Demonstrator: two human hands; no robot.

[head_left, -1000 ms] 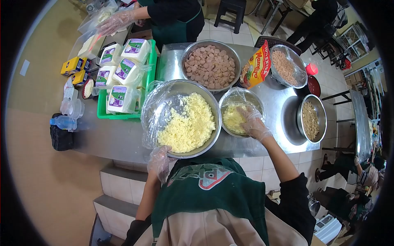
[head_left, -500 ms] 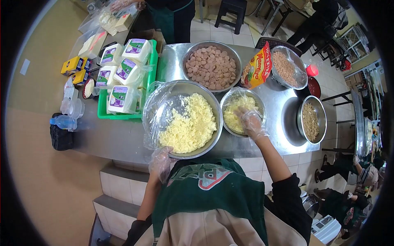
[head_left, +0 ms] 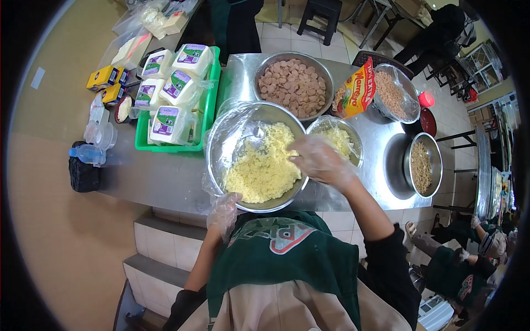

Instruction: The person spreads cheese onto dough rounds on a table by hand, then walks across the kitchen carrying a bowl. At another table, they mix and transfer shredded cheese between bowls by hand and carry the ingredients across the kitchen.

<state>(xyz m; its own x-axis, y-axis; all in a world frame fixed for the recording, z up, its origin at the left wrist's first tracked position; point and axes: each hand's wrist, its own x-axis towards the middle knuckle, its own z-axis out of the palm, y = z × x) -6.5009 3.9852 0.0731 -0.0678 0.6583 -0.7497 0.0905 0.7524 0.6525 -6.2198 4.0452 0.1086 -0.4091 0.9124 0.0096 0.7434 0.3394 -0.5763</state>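
Note:
A large metal bowl point(head_left: 220, 168), draped in plastic film along its left side, holds a heap of pale yellow grated cheese point(head_left: 259, 174). My left hand point(head_left: 224, 214), in a clear plastic glove, grips its near-left rim. Over the right edge of this bowl hovers my right hand point(head_left: 324, 160), gloved too, fingers toward the cheese. Motion smears those fingers, so whether they hold anything is unclear. Just right, partly covered by my right hand, stands a smaller metal bowl point(head_left: 360, 144) with more yellow shreds.
Behind stands a bowl of round sliced sausage point(head_left: 292, 88). A red and yellow packet point(head_left: 356, 91), a film-covered bowl point(head_left: 397, 94) and a bowl of brownish shreds point(head_left: 422, 168) are to the right. Left sits a green crate point(head_left: 208, 118) with white packaged blocks point(head_left: 168, 122). Other people stand around.
My right hand has left the smaller bowl and moved left to the large bowl's right edge. My left hand stays at the rim. The large bowl sits slightly further right in view.

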